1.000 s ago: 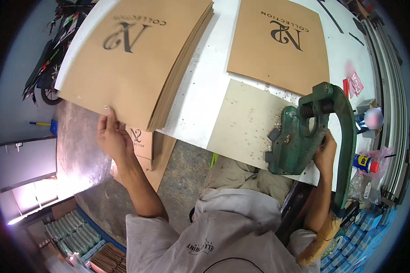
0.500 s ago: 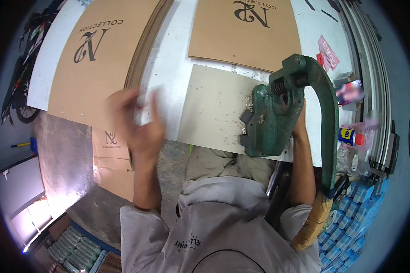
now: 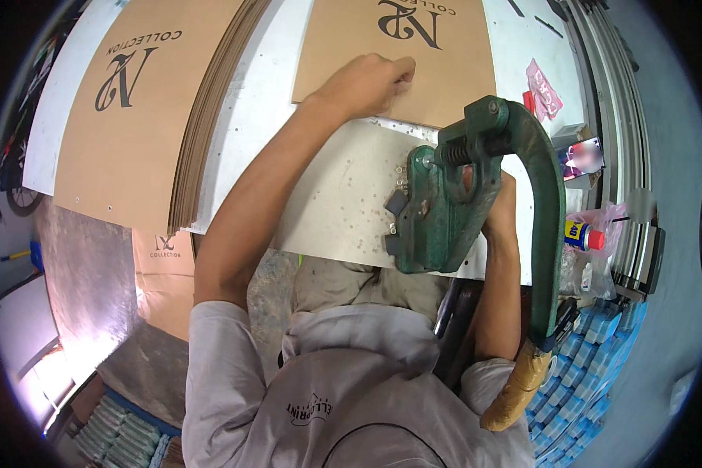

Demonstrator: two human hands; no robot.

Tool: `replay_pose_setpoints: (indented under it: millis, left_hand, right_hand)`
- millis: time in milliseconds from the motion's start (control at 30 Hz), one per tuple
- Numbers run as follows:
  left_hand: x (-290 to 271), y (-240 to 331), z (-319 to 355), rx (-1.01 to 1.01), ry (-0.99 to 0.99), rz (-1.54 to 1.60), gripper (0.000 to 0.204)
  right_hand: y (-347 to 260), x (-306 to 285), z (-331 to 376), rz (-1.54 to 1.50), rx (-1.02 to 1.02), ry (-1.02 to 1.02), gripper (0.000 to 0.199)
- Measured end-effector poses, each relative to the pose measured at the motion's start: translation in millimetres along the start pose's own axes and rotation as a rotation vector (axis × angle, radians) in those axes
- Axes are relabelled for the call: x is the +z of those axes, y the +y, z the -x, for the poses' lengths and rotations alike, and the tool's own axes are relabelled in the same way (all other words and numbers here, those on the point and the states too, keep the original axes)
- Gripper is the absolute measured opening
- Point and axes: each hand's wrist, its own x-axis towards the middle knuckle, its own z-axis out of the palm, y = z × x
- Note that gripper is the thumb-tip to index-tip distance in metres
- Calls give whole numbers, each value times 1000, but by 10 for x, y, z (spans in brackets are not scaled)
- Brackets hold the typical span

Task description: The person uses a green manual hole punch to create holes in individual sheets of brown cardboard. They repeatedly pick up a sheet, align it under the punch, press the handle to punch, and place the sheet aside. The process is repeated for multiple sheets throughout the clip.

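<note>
My left hand (image 3: 370,84) is over the near part of the far stack of flat brown paper bags (image 3: 460,86), its fingers curled in; what lies under them is hidden. A green hand press (image 3: 437,210) stands on a beige board (image 3: 320,210) in front of me. Its long curved lever (image 3: 550,234) ends in a tape-wrapped handle (image 3: 515,390). My right hand (image 3: 501,204) is behind the press, its fingers mostly hidden by the green frame. Small metal rings (image 3: 398,181) and dark blocks (image 3: 396,203) sit along the press's left side.
A thick stack of brown bags (image 3: 132,140) lies at the left of the white table (image 3: 246,132). On the right are a pink wrapper (image 3: 544,92), a phone (image 3: 583,159) and a blue-and-yellow can (image 3: 583,235). Blue wrapped packs (image 3: 585,382) are piled below the table's right end.
My left hand has swung from beside the left stack, up and right, onto the far stack, and its fingers have curled. My right hand stays behind the press. The view has shifted slightly.
</note>
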Motion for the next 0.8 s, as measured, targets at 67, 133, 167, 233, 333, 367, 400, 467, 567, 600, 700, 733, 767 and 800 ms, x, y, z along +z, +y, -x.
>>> replay_pose_setpoints:
  millis: [67,133,167,233,333,367,400,467,567,600,700,733,767,800]
  left_hand:
    - [1,64,95,47,57,-48,50]
    - [114,111,155,162,184,-152,51]
    - [154,126,170,218,246,-203,51]
    - [167,99,181,168,173,-215,52]
    - [165,119,167,138,102,-220,55]
    - [158,123,171,132,88,-221,56]
    - [197,77,165,244,194,-277,56]
    - [268,-7,149,470,406,-385,57]
    - [293,38,156,400,311,-321,59]
    - [275,71,156,329,235,-308,59]
    - [205,165,163,179,86,-246,60]
    - [193,194,173,171,86,-210,60]
    - [179,202,188,159,88,-177,60]
    - [221,145,170,280,210,-226,60]
  right_hand:
    - [-116,90,-7,-140,89,22,18]
    - [-141,116,-52,-202,156,3,12]
    - [-89,65,-82,-170,175,-20,13]
    - [-38,27,-105,-71,192,-33,20]
    - [-75,28,-83,55,189,3,21]
    - [-107,42,-66,50,189,6,22]
    - [-105,43,-60,22,191,5,22]
    - [-78,23,-57,-56,194,1,23]
    - [-93,37,-27,-72,190,21,22]
    - [-92,40,-17,-46,186,30,21]
    - [-69,21,-1,27,168,46,18]
    - [-59,9,6,40,164,48,17]
    - [-50,8,4,29,158,43,16]
    - [-37,5,-1,18,152,37,14]
